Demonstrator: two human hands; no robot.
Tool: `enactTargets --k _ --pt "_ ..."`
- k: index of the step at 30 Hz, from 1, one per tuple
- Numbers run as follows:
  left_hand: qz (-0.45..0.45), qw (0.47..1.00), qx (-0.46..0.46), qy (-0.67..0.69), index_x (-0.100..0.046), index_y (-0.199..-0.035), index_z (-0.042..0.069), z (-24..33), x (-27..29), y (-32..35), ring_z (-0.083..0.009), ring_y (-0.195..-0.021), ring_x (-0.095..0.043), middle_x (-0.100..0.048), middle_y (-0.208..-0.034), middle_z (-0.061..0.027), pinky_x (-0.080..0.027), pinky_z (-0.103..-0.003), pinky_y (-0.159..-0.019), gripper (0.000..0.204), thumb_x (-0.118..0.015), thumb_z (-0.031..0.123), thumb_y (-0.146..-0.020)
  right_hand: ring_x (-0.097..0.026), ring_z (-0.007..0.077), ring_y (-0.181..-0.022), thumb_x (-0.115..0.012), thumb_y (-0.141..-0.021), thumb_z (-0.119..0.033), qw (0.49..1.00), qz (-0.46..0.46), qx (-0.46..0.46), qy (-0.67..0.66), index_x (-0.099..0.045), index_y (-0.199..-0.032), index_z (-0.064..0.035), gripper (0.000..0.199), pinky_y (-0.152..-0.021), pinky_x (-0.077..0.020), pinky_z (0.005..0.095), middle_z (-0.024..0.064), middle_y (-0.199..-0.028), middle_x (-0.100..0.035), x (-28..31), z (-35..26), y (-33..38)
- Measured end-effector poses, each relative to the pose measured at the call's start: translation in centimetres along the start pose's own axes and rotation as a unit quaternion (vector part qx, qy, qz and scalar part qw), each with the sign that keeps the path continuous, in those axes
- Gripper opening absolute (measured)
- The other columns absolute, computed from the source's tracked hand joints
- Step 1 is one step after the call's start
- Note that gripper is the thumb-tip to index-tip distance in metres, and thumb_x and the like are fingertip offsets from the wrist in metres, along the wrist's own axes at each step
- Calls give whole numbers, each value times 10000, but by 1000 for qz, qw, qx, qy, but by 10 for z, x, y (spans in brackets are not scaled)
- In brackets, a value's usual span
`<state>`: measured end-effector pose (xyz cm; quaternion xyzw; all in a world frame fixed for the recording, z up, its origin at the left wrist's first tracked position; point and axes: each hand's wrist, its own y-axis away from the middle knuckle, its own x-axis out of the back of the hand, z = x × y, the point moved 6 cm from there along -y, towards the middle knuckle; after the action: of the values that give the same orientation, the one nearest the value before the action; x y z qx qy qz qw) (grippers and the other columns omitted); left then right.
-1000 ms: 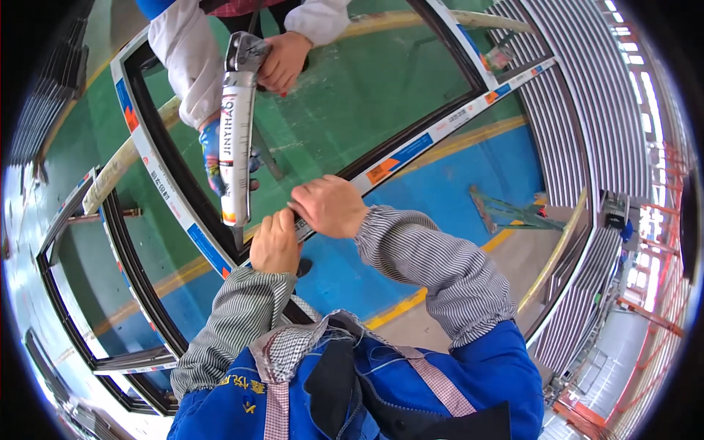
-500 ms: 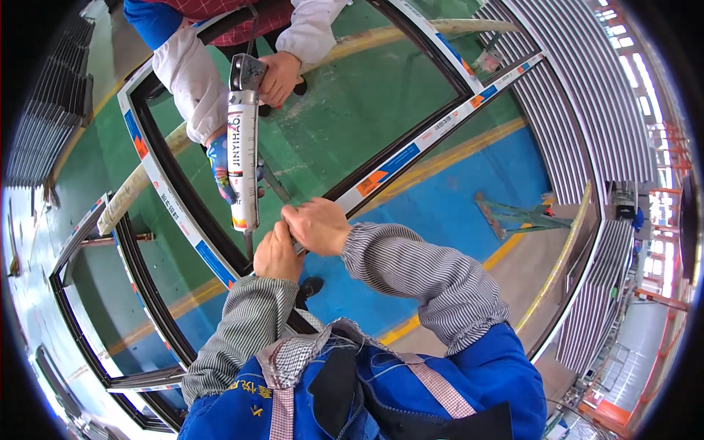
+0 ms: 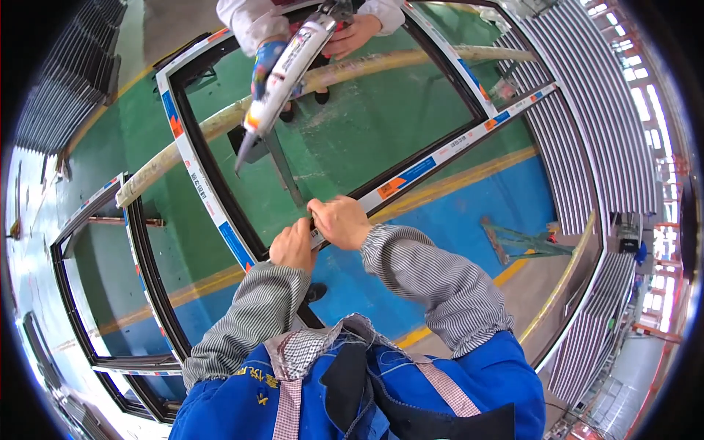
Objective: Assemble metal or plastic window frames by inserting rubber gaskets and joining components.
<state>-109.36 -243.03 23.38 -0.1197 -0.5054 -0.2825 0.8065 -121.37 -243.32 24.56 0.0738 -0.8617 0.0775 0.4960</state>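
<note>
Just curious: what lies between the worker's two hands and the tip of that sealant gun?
In the head view, only bare green floor seen through the window frame lies between the hands and the sealant gun.

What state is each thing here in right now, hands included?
Left hand: closed on the corner of the black window frame with taped edges.
Right hand: pinching the frame's edge.
Window frame: lying flat, raised off the floor.
White sealant gun: held by another person, nozzle pointing down, off the frame.
</note>
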Motion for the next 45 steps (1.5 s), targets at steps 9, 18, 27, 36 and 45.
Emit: enactTargets --k 9,18,27,36,45 --pt "-108 984 100 99 -522 -1190 54 -24 18 4 -348 -972 -639 -669 -1009 -184 -502 -423 -824 464 -605 377 -868 -680 262 -889 -671 -757 -259 939 -299 -104 -134 -736 -940 -137 229 -798 -524 399 79 -916 -720 -23 16 -33" --pt "-262 959 100 -36 -712 -1006 190 -52 5 -33 -298 -922 -672 -704 -954 -108 -533 -409 -827 220 -574 301 -876 -676 272 -889 -680 -785 -233 942 -308 -68 -112 -734 -939 -106 208 -808 -520 396 94 -915 -718 -37 11 -45" --pt "-142 985 66 77 -666 -988 54 -43 -6 -6 -369 -961 -629 -667 -1005 -178 -496 -458 -863 342 -527 346 -876 -665 337 -797 -540 -869 -229 989 -143 9 -41 -658 -940 -53 224 -711 -517 464 164 -848 -682 -32 -11 -16" --pt "39 995 13 91 -471 -1057 12 -32 3 11 -325 -819 -641 -640 -866 -148 -518 -411 -703 664 -829 346 -609 -677 300 -744 -567 -856 -203 995 -90 -26 34 -483 -945 -45 200 -707 -505 400 129 -776 -685 -24 -41 -19" --pt "14 1000 3 17 -477 -1051 21 -25 17 17 -310 -723 -647 -639 -779 -120 -502 -408 -647 639 -820 363 -634 -659 343 -696 -513 -896 -210 997 -69 -24 5 -501 -929 -49 164 -654 -500 450 157 -697 -661 -26 -38 -14"
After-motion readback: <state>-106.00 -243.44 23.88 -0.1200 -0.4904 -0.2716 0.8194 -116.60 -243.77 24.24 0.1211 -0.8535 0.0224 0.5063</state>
